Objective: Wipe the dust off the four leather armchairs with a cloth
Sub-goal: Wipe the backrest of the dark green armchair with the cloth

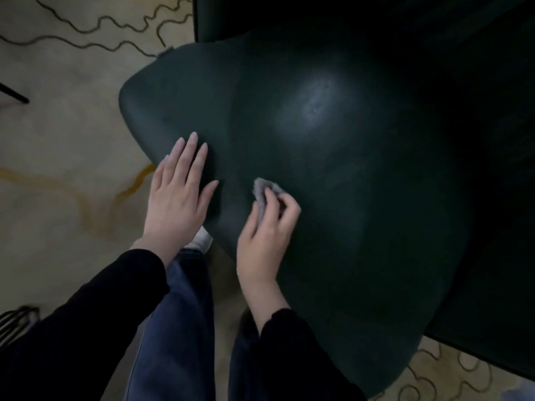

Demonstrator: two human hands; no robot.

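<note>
Armchair: a dark green leather armchair (333,175) fills the middle and right of the frame, seen from above. Its rounded surface bulges toward the camera, with a pale sheen in the upper middle. Its right side sinks into shadow, where detail is lost.
Cloth: a small grey cloth (264,189), bunched up, sits just below the centre of the frame, a little to the left, touching the leather.
Right grip: the right grip (265,235) grasps the cloth. The fingers curl over it and the thumb lies along its left edge, holding it against the armchair.
Left grip: the left grip (176,195) is released. The fingers are straight and slightly spread, and the palm lies flat on the armchair's left edge. It is to the left of the cloth, near it but not touching.
Sleeves: black sleeves (86,328) cover both forearms, which enter from the lower left and lower middle, leaving the wrists bare.
Legs: blue jeans (179,314) show between the arms at the bottom of the frame. A white shoe (202,239) peeks out just beside the armchair's lower left edge.
Carpet: a beige carpet (72,125) with dark wavy lines and an ochre streak covers the left of the frame and shows again at the lower right corner.
Other: a thin black leg (14,95) crosses the left edge. A dark wire object (16,317) sits at the lower left edge, too blurred to identify.
</note>
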